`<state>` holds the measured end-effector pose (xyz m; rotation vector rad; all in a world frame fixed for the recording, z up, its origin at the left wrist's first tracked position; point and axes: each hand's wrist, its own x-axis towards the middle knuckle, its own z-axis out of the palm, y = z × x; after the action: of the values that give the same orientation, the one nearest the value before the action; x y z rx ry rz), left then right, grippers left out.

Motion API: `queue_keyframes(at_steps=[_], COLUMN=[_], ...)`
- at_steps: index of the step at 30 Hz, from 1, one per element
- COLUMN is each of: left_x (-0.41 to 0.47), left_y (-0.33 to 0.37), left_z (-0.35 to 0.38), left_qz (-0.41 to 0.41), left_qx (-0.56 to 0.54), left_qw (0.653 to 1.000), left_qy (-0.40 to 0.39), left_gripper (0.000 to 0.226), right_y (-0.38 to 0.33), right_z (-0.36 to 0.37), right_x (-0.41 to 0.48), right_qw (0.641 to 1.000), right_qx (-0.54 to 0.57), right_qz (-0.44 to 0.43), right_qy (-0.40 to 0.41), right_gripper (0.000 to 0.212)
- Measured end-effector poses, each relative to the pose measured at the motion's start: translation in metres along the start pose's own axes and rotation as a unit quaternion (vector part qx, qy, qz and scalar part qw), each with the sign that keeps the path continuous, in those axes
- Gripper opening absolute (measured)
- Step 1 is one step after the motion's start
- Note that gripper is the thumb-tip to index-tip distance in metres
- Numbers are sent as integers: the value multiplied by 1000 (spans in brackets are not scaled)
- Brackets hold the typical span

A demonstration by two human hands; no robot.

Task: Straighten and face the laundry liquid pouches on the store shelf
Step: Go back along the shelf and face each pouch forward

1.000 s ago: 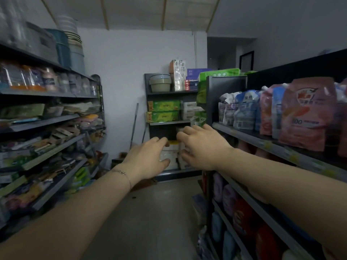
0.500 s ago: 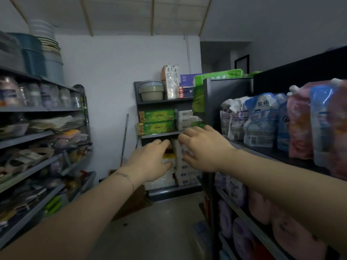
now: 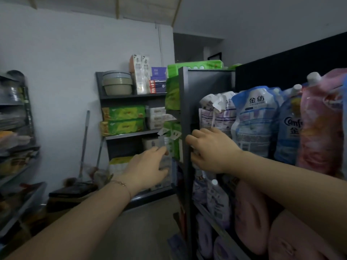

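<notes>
The head view, the only one, looks along an aisle, and the dark upright end panel (image 3: pixel 185 117) of the right-hand shelving unit serves as the landmark. Just right of that panel, on the upper shelf, stands the row of laundry liquid pouches: first a pair of white and lilac pouches (image 3: pixel 217 112) that slump and lean with their tops crumpled, then a blue-and-white pouch (image 3: pixel 253 119) facing fairly squarely out, then a blue Comfort pouch (image 3: pixel 288 126), then a pink pouch (image 3: pixel 323 128) farthest from the panel.

The right hand (image 3: pixel 212 150) is just right of the panel, at the foot of the white and lilac pouches, fingers curled inward. It appears to be touching their lower edge, but I cannot tell whether it has closed on anything. The left hand (image 3: pixel 148 167) is left of the panel, fingers loosely bent and holding nothing, near some green hanging packets (image 3: pixel 172 141) on the panel's outer side (not the task's goods).

Judging from this, the step in hand is the reach to the first pouches in the row; no straightening is evident yet. The next move calls for a hold on the slumped pair, setting them upright and turning their printed fronts toward the aisle, likely with the left hand coming round the panel to steady them.
</notes>
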<state>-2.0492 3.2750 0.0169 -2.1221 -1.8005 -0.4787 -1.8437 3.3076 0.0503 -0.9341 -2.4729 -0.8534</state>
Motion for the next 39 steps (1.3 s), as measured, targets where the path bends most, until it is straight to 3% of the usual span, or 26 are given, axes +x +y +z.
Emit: queue_keyframes(at_steps=[9,23,27,31,34,39], left_x=[139,307,332,354,368,378], left_y=[-22,-24,-7,6,12,21], left_z=[73,155,176,193,204,211], left_qz=[97,206,176,64,-1,-27], left_qx=[-59,-179,-217,-297,-427,-562], left_qw=[994,962,960,953,904,826], left_qy=[8,1,13,0,2,-11], left_gripper=[49,32,47,56,67,86], right_y=[57,132,145,155,166,171], right_z=[76,171,185,202,207,190], right_x=[56,123,128,127,111,85], right_qw=[995,977,969,950,952,942], right_qx=[-61,-122,-162,-209,-215,-185], right_qz=[73,135,97,110,144,243], right_qy=[-24,-107,-157,-202,-163,-141], right_gripper=[32,47,39,39,42,46])
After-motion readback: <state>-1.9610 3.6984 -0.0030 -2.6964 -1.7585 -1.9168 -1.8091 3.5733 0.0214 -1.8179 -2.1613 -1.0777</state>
